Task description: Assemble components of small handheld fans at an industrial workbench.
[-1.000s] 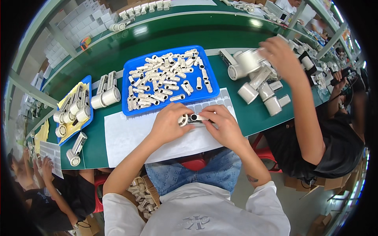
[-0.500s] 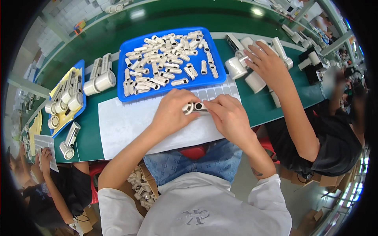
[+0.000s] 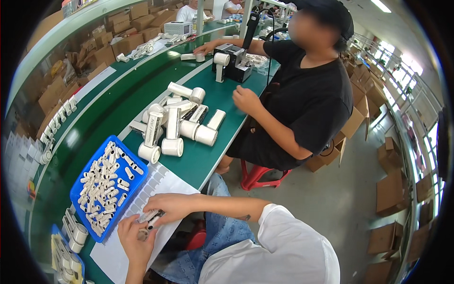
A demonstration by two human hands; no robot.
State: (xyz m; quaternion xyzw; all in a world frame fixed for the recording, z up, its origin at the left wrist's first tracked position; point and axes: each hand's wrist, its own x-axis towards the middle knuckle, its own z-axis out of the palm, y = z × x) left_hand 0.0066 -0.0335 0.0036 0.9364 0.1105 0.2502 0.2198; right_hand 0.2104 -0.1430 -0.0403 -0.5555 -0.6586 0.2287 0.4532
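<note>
While held, one small part (image 3: 150,218), two hands (image 3: 153,222).

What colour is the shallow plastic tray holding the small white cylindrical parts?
Blue: the shallow plastic tray of small white cylindrical parts shows best in the head view.

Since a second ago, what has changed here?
The view swung right, so the blue tray now sits lower left and a seated co-worker fills the upper right. The left hand and right hand still hold the small white part over the white sheet.
</note>
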